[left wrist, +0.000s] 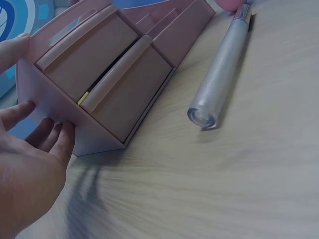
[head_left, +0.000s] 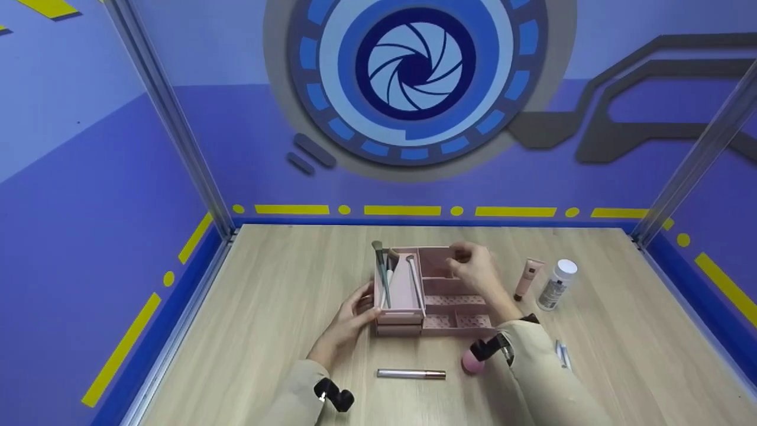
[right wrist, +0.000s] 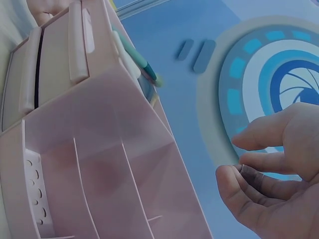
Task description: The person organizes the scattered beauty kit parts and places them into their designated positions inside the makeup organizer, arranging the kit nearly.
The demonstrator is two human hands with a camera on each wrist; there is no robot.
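A pink makeup organizer stands on the table, with drawers at its left and open compartments at its right. Makeup brushes lie in its upper left tray. My left hand rests against the organizer's left side; in the left wrist view the fingertips touch the side wall and the thumb is at the top edge. Over the back right compartment hovers my right hand, its fingers loosely bent. The right wrist view shows nothing clearly held in this hand, though the gap between its fingers is dark.
A silvery tube with a gold-coloured end lies in front of the organizer. Near the right forearm is a pink makeup sponge. A pink squeeze tube and a white-capped bottle stand at the right. Slim light items lie partly behind the right sleeve.
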